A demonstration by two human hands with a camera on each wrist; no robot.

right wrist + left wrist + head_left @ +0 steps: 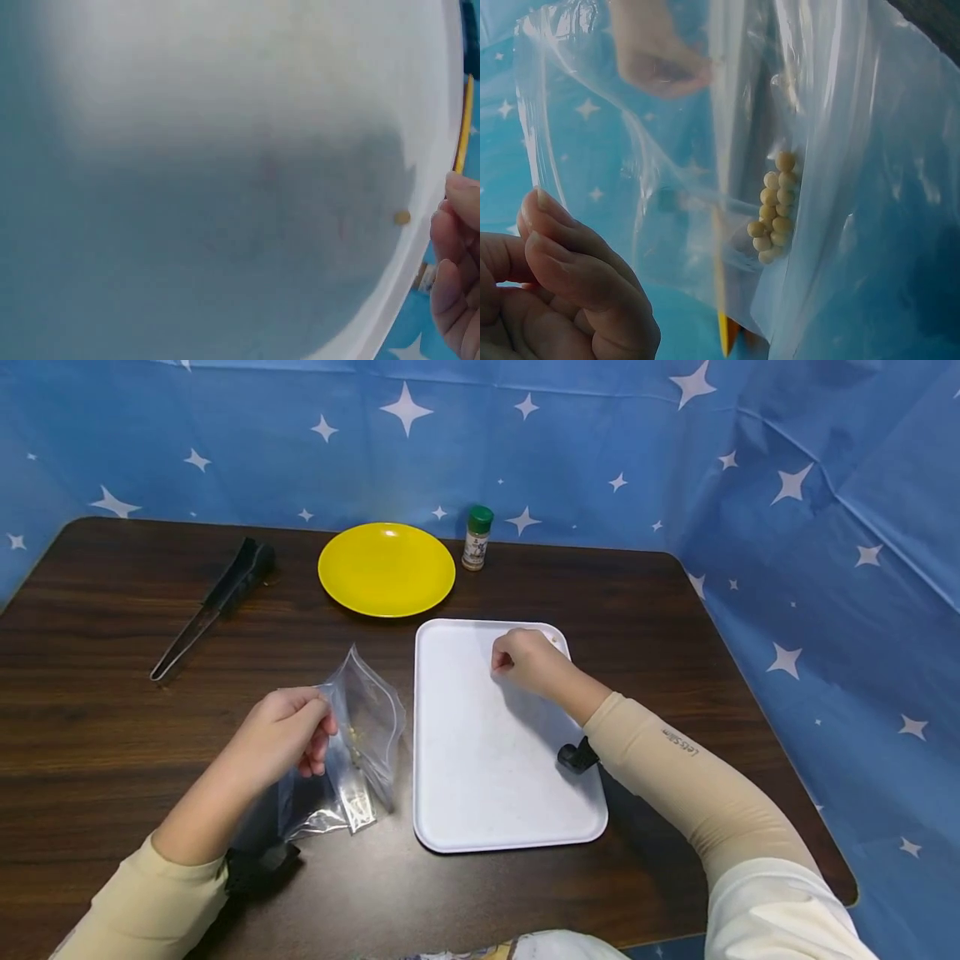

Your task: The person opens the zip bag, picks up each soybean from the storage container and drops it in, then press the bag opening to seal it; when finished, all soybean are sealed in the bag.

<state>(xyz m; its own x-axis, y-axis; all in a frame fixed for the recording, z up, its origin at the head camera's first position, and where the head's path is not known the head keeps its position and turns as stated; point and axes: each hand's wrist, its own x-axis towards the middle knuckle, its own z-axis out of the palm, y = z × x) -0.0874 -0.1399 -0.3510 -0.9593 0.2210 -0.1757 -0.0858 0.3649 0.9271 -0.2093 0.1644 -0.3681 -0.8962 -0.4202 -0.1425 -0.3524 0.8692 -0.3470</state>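
Note:
My left hand pinches the upper edge of a clear zip bag and holds it upright above the dark table. A small cluster of yellow beans sits inside the bag. In the left wrist view my left hand's fingers are curled at the lower left. My right hand hovers over the far part of the white tray with its fingers curled into a loose fist. One yellow bean lies on the tray near the rim, apart from my right hand's fingertips.
A yellow plate sits beyond the tray, with a green-capped spice bottle beside it at the back. Black tongs lie at the far left of the table. Blue star-patterned cloth surrounds the table.

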